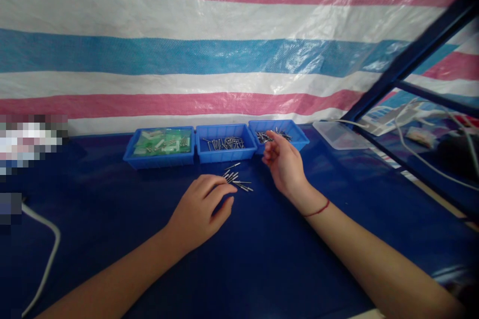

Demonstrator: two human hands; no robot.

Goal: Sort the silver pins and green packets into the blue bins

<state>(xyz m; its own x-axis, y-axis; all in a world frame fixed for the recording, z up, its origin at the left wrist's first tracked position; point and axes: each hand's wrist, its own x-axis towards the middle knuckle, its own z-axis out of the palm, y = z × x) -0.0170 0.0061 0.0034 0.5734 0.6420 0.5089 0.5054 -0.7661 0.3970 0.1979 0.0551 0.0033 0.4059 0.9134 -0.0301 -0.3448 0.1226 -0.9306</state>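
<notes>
A small pile of metal blind rivets (232,176) with thin shanks lies loose on the blue table. My left hand (204,207) rests at the pile's left edge, thumb and fingers apart and bent; its fingertips partly cover the rivets. My right hand (285,163) is raised before the right blue bin (300,140), with its fingers loosely curled and nothing visible in them. More rivets (280,134) lie in that bin, partly hidden behind the fingers. In the middle blue bin (224,155) are several similar rivets (226,143).
To the left stands a blue bin (160,161) holding a green bag (166,140) of small parts. A clear plastic lid (342,135) lies at the right, near a dark metal frame (415,57) and white cables (430,169). Behind everything hangs a striped sheet (209,55).
</notes>
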